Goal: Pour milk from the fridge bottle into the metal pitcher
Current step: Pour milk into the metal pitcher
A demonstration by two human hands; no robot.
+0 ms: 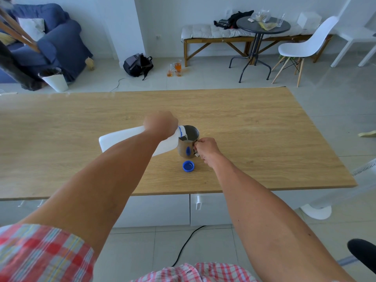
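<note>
A white plastic milk bottle lies tilted almost flat above the wooden table, its neck over the rim of the metal pitcher. My left hand grips the bottle near its neck. Milk runs from the mouth into the pitcher, where a pale pool shows inside. My right hand holds the pitcher's handle on its right side. The pitcher stands upright on the table. The bottle's blue cap lies open side up on the table, just in front of the pitcher.
White drawers sit under the table's near edge, and a black cable runs over the tiled floor. Beyond the table are a blue armchair, a black backpack, a bench, a round dark table and a white chair.
</note>
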